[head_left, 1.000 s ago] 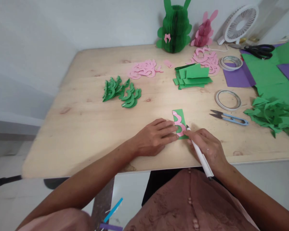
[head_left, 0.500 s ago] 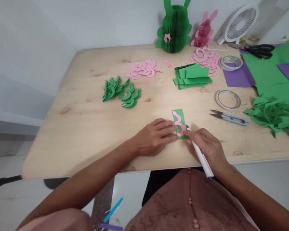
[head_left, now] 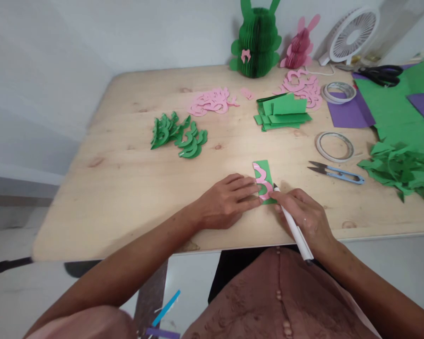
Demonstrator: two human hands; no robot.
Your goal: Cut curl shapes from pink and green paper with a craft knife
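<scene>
Near the table's front edge lies a small green paper strip [head_left: 265, 166] with a pink scalloped paper cutout [head_left: 267, 190] flat on top of it. My left hand [head_left: 229, 200] rests on the table with its fingers stretched out, the tips pressing the left side of the cutout and strip. My right hand [head_left: 305, 216] is closed around a white pen [head_left: 297, 235]. The pen's dark tip is at the right edge of the green strip, beside the cutout. Fingers of my right hand hide the strip's lower right corner.
Behind lie green cutouts [head_left: 178, 134], pink cutouts [head_left: 212, 101] and folded green strips [head_left: 282, 112]. To the right are thread snips [head_left: 339, 173], a tape roll [head_left: 318, 147], green scraps [head_left: 406, 169] and black scissors [head_left: 381, 74]. Paper bunnies [head_left: 245, 40] and a white fan [head_left: 353, 35] stand at the back.
</scene>
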